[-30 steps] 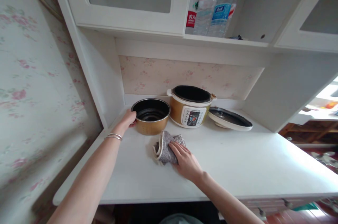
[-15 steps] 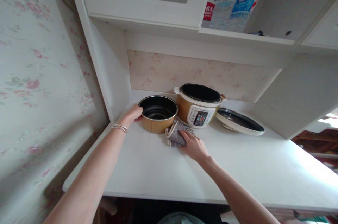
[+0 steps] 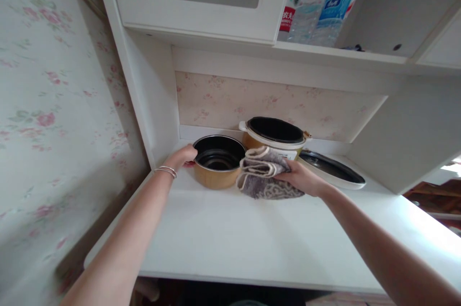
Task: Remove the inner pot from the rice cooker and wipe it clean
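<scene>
My left hand (image 3: 185,155) grips the left rim of a round inner pot (image 3: 216,177), gold outside and black inside, standing upright on the white counter. In my right hand (image 3: 300,176) is a folded grey cloth (image 3: 268,176) with pale edges and a patterned face, held up off the counter just right of the pot. Behind the cloth stands the rice cooker body (image 3: 275,129), uncovered, with a black interior; the cloth hides most of its control panel. To its right the cooker lid (image 3: 333,169) lies with its dark inner side up, partly behind my right hand.
A white counter (image 3: 216,238) runs beneath everything, its front edge near me. Overhead hangs a white cabinet (image 3: 201,22), with plastic bottles (image 3: 331,13) on its open shelf. A flowered wall (image 3: 54,118) bounds the left side; a white side panel (image 3: 406,128) stands at right.
My right hand has lifted the cloth off the counter and moved it up and to the right, in front of the cooker. The left hand stays on the pot's rim.
</scene>
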The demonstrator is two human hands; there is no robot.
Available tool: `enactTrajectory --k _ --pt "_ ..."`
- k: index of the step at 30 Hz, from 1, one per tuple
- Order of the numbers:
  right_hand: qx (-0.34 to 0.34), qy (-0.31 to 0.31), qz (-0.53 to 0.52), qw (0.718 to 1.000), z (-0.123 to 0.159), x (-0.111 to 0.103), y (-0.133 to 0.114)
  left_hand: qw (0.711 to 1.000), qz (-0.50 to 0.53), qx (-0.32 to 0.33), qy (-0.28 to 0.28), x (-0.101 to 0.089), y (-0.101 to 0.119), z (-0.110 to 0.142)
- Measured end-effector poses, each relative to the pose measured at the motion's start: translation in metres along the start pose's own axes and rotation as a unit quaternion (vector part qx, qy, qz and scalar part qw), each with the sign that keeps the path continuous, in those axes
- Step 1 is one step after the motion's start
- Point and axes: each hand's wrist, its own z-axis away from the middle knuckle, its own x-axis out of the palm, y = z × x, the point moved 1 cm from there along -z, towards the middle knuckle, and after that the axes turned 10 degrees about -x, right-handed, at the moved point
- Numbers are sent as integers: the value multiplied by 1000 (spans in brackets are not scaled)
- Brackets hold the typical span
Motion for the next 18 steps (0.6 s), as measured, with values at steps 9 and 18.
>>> enactTrajectory --k 9,18 --pt "-288 81 320 899 -105 20 -35 987 -147 30 60 6 5 -12" --pt "-363 -330 402 773 -200 119 22 977 -200 43 55 4 6 -9"
